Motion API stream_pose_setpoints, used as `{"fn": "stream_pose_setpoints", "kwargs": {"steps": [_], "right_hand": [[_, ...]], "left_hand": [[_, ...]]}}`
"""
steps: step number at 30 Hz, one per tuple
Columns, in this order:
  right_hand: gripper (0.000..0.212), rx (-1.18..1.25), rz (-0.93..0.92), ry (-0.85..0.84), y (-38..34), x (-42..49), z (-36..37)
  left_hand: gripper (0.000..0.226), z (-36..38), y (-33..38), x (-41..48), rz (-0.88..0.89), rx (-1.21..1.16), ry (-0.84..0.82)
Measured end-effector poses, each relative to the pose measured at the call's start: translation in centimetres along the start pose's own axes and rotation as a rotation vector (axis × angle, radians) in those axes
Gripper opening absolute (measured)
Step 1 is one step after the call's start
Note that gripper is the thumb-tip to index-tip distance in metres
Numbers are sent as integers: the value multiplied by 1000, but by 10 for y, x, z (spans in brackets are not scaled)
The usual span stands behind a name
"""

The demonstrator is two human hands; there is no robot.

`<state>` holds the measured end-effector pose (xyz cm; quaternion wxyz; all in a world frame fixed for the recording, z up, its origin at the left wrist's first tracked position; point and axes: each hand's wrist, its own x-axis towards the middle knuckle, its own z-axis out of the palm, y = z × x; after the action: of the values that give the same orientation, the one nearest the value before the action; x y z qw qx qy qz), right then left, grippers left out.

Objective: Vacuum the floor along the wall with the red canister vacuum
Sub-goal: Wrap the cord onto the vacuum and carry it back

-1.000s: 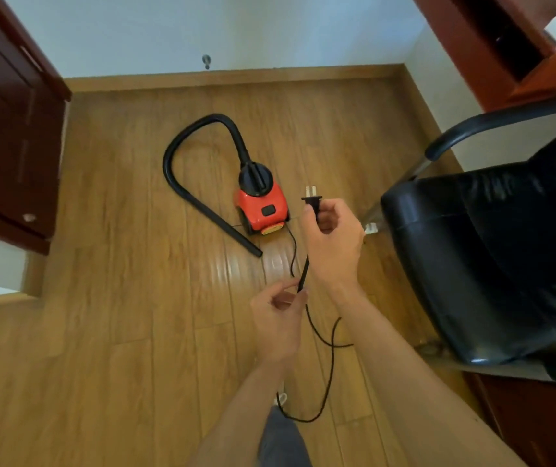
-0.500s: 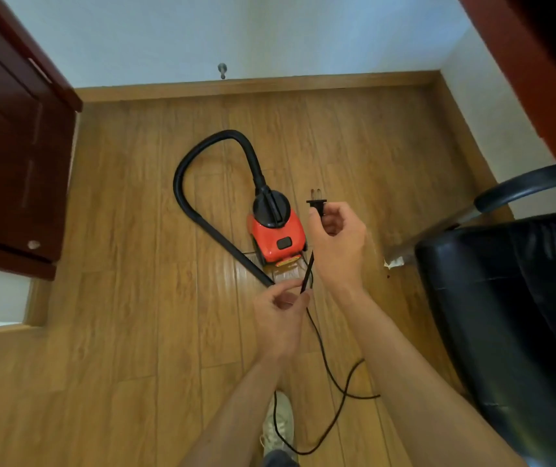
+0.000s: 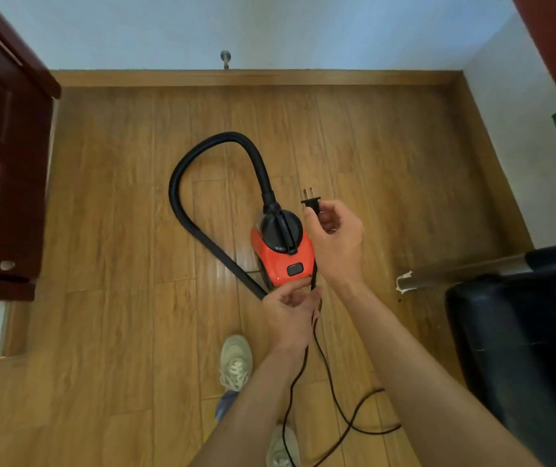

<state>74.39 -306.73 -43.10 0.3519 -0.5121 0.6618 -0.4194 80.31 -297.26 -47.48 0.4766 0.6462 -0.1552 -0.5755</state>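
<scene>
Pinching the plug (image 3: 312, 203) in my right hand (image 3: 335, 241) while my left hand (image 3: 291, 315) grips the cord (image 3: 330, 392) below, I've got the red canister vacuum (image 3: 283, 261) mid-floor, well off the far wall (image 3: 270, 28), and that slack loop by my shoes (image 3: 236, 362) could trip me.

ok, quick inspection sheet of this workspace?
Surface: glossy wood-plank floor.
Job's things: red canister vacuum on the floor, black hose looped beside it, not plugged in.
Clutter: torn white scrap at the tip of the black chair's metal leg.
Grippers: right hand pinches the plug, prongs up; left hand pinches the cord below it.
Cables: cord trails in loose loops on the floor near the shoes.
Surroundings: chair at right, dark wooden cabinet at left, doorstop on the far wall.
</scene>
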Motion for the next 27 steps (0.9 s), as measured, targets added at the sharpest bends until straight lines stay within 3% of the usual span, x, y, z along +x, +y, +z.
{"fn": "stream_pose_setpoints", "kwargs": {"steps": [14,27], "right_hand": [[11,-8,87,-80,28,107,55],[14,46,293,-289,150,187,93]], "left_hand": [[15,43,16,115,-148,4,32],[12,81,-56,213,-210,51,248]]}}
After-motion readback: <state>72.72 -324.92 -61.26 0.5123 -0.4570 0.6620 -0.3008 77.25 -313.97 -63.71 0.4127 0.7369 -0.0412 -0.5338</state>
